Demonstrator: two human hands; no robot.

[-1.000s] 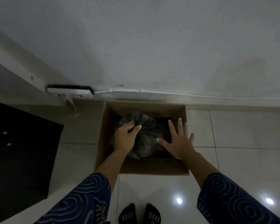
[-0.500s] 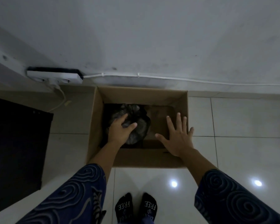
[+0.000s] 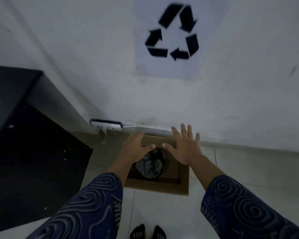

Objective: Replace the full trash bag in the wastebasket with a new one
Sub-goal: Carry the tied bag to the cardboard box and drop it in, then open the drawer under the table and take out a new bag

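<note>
Against the wall (image 3: 231, 100), both hands, left hand (image 3: 135, 149) and right hand (image 3: 185, 147), hover fingers spread, empty, above the boxed trash bag (image 3: 149, 167).

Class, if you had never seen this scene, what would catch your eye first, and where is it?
The black recycling symbol on a sheet on the wall, upper centre. Below it, two open hands, left hand and right hand, hover above a cardboard box holding a dark trash bag.
</note>
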